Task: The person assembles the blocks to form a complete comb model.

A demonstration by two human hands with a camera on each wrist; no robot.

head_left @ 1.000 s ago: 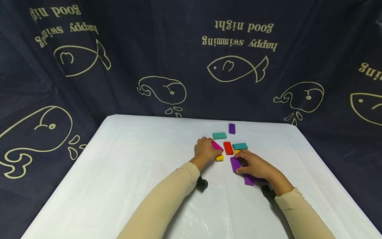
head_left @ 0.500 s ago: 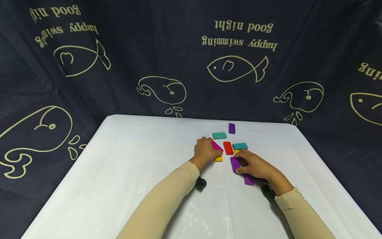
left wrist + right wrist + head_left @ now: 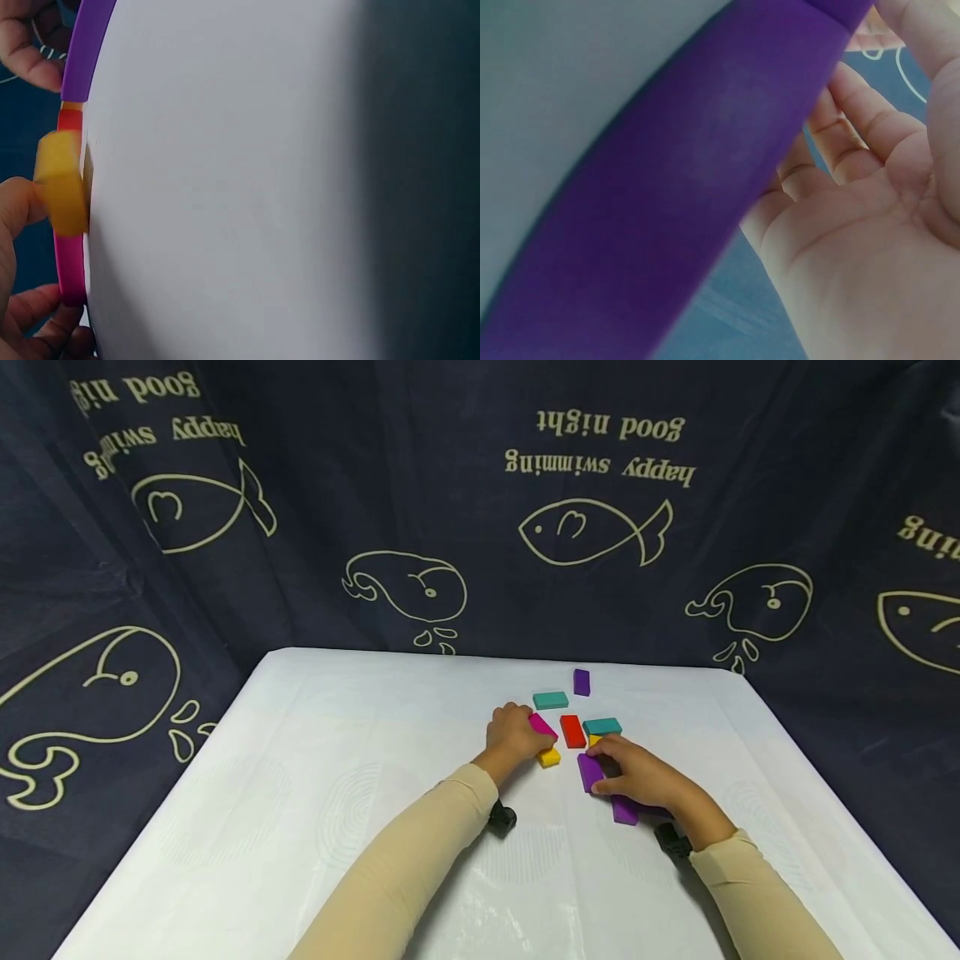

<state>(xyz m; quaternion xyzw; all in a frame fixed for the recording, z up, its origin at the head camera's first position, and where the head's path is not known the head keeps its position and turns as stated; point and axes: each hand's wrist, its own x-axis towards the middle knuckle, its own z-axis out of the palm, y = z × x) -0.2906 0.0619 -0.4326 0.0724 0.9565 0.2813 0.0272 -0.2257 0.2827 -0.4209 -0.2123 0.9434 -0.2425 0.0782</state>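
Observation:
My left hand [image 3: 516,733] holds a magenta block [image 3: 543,727], its fingers curled at the far side. In the left wrist view the thumb touches a blurred yellow block [image 3: 61,184] standing before the magenta one. To the right, my right hand [image 3: 637,772] pinches a purple block [image 3: 590,772] between thumb and fingers. Beneath that hand lies another purple block [image 3: 624,811], which also fills much of the right wrist view. A red block [image 3: 572,732] lies between the hands. Part of a second yellow block [image 3: 594,741] shows by the right fingertips; the rest is hidden.
Beyond the hands lie a teal block [image 3: 602,727], another teal block [image 3: 551,700] and a purple block [image 3: 582,682]. The white tabletop [image 3: 375,718] reaches back to a dark printed curtain [image 3: 480,485].
The yellow block by the left thumb has turned and shifted slightly. My left hand and the magenta block have edged a little left. The right hand stays in place on the purple block.

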